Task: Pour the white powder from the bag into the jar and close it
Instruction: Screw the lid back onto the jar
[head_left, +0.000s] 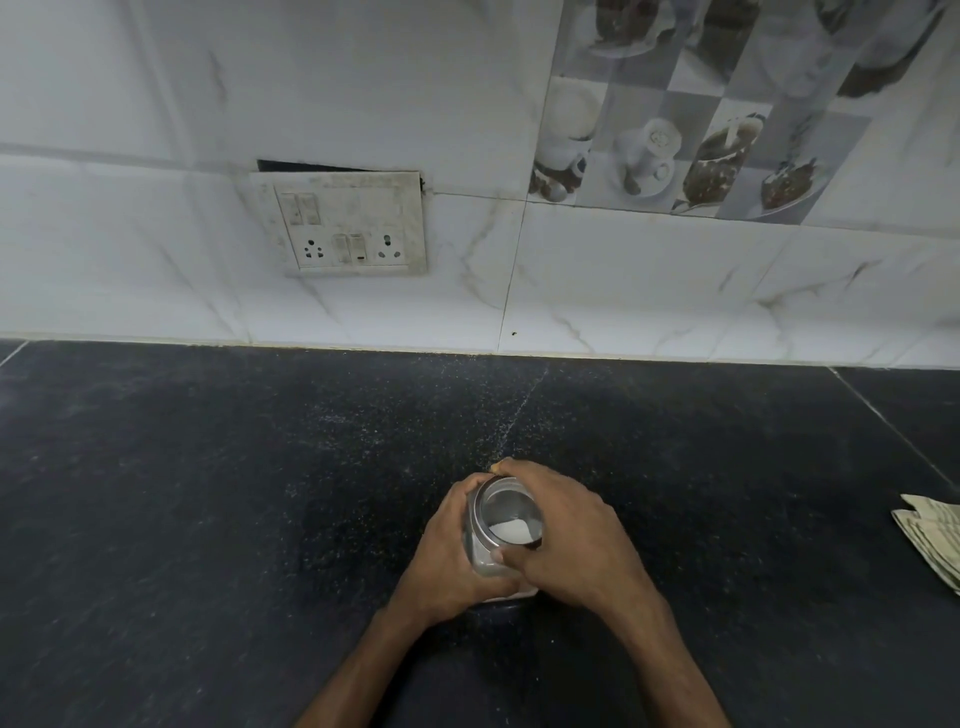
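A clear jar stands on the black countertop near the front centre, and white powder shows through its top. My left hand wraps around the jar's body from the left. From the right, my right hand spans the jar's top, with thumb and fingers pinching the round clear lid. How tightly the lid sits is not visible. At the right edge lies a flattened pale bag, away from both hands.
Fine white grains are scattered over the countertop behind and left of the jar. A white tiled wall rises at the counter's back edge, with a switch and socket plate on it.
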